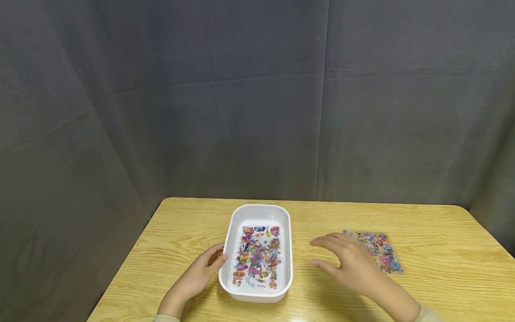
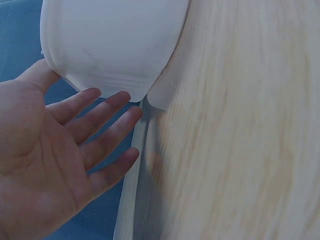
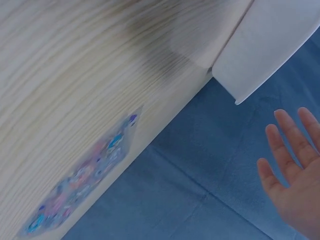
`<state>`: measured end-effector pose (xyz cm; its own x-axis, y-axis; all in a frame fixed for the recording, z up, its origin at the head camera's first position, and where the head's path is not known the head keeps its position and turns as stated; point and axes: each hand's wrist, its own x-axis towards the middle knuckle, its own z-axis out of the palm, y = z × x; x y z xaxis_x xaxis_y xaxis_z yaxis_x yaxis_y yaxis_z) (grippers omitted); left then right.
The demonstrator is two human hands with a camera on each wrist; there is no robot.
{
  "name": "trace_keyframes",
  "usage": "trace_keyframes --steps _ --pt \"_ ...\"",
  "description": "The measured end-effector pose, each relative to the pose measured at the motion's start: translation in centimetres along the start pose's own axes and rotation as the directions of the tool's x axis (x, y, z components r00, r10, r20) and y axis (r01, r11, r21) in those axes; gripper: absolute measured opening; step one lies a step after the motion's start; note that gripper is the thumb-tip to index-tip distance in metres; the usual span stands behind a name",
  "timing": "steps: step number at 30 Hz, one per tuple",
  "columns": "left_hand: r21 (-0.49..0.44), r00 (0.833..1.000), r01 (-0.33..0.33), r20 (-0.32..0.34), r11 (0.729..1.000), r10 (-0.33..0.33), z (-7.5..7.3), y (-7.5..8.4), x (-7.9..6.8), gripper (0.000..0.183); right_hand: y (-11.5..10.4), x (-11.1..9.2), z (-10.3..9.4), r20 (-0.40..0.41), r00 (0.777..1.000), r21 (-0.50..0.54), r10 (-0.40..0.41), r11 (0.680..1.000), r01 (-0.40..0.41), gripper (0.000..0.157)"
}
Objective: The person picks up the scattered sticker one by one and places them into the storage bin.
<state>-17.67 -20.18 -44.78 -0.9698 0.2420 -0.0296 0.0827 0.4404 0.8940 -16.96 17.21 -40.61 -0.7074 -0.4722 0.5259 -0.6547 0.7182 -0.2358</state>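
Note:
A white rectangular plastic tray (image 1: 287, 273) stands on the table, with colourful cartoon stickers (image 1: 257, 257) spread over its floor. My left hand (image 1: 203, 270) is at the tray's left side, thumb right at the rim. In the left wrist view, the fingers (image 2: 107, 117) of that hand are loosely spread beside the tray's outer wall (image 2: 110, 50). My right hand (image 1: 348, 264) hovers to the right of the tray, fingers spread and nothing in them. Beyond it lies a clear sheet of colourful stickers (image 1: 388, 257), partly hidden by this hand.
The wood-grain table (image 1: 450, 250) reaches to both sides of the tray. Along its back and left edges hangs a dark grey curtain (image 1: 241, 112). In the right wrist view, the sticker sheet lies flat on the table, apart from the tray.

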Motion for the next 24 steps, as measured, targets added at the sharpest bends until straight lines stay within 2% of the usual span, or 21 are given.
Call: trace_keyframes --steps 16,24 --pt "-0.02 1.0 -0.002 0.002 1.0 0.002 -0.1 0.2 -0.2 0.053 2.1 -1.8 -1.4 0.009 1.0 -0.088 0.003 0.996 -0.002 0.038" --pt "-0.067 1.0 -0.003 -0.002 0.998 0.003 -0.1 0.1 -0.2 0.054 3.3 -2.6 -2.1 0.014 1.0 -0.122 0.005 0.993 -0.003 0.035"
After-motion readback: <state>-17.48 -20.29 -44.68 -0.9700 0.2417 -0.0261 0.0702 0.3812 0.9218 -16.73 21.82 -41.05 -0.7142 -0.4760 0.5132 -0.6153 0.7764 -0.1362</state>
